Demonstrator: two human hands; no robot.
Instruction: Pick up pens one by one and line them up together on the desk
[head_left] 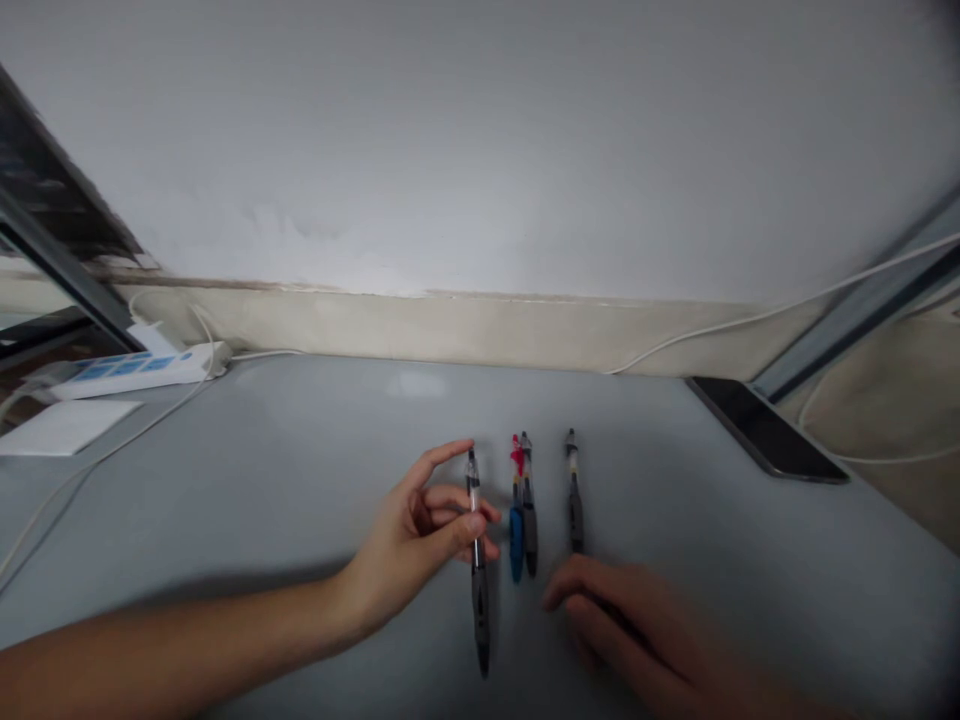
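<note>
My left hand (427, 540) is closed on a retractable pen (481, 600) with a clear barrel and a dark grey grip. The thumb presses the barrel, and the index fingertip rests on the top button. Its tip points down toward me. My right hand (622, 620), somewhat blurred, has bent fingers with gaps between them and nothing visible in them. It is just below another grey-gripped pen (575, 500); whether it touches that pen's lower end I cannot tell. Between the hands, a pen with a blue grip and pink top (516, 540) lies beside a dark grey pen (529, 520).
A black phone (765, 425) lies at the right back of the grey table (337, 430). On the left are a white power strip (142, 370), a white flat piece (67, 427) and a trailing white cable (112, 462). A wall (480, 180) stands behind.
</note>
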